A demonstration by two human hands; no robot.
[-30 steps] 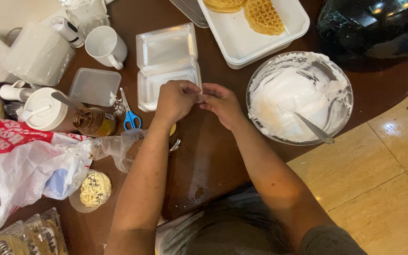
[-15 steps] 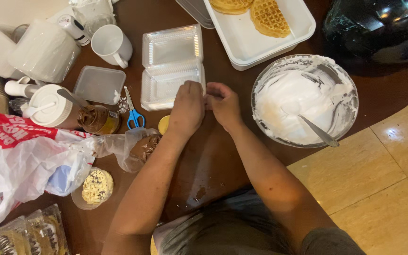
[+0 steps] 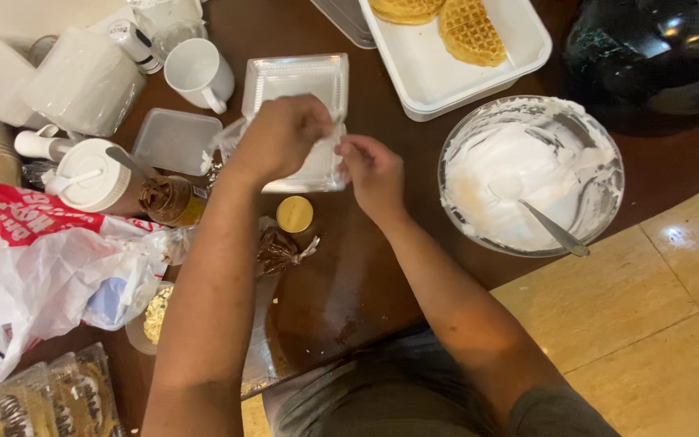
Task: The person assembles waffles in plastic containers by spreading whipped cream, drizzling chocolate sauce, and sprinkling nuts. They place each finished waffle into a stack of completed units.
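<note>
Both hands, left hand and right hand, are closed on a clear plastic clamshell box. What is pinched cannot be told. With a sharp tug, the thin lid could be torn.

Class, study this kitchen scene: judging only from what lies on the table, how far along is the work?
Done: two waffles lie in the white tray, and the glass bowl holds whipped cream with a spoon in it. In hand: the left hand and right hand meet over the open clear box, working something small I cannot make out. Left: the box looks unfilled, waffles untopped.
</note>
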